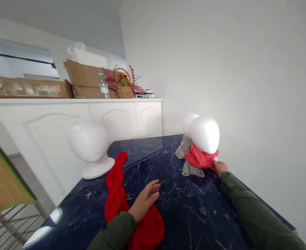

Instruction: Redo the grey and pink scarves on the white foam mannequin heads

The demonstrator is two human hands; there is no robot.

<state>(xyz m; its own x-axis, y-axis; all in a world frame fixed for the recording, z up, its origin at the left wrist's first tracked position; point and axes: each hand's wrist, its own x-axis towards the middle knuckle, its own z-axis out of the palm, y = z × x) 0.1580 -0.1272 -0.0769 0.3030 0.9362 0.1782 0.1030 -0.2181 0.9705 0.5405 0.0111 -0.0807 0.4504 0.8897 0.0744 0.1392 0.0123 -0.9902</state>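
At the right side of the table a white mannequin head [205, 133] stands with a coral-pink scarf [199, 157] wrapped round its neck. My right hand [221, 168] pinches the right edge of this scarf. Grey cloth [190, 169] lies around and under it. A long bright red scarf [116, 189] stretches from the left middle of the table to the front edge. My left hand [145, 199] is over the red scarf's near part, fingers loosely apart and holding nothing; whether it touches the cloth I cannot tell. Another bare mannequin head [89, 142] stands at the left edge.
A further white head [189, 122] stands partly hidden behind the right one. The dark blue marbled table [168, 194] meets a white wall on the right. Behind, a white cabinet [72, 104] carries cardboard boxes [82, 78], a bottle [104, 87] and a flower basket [125, 92].
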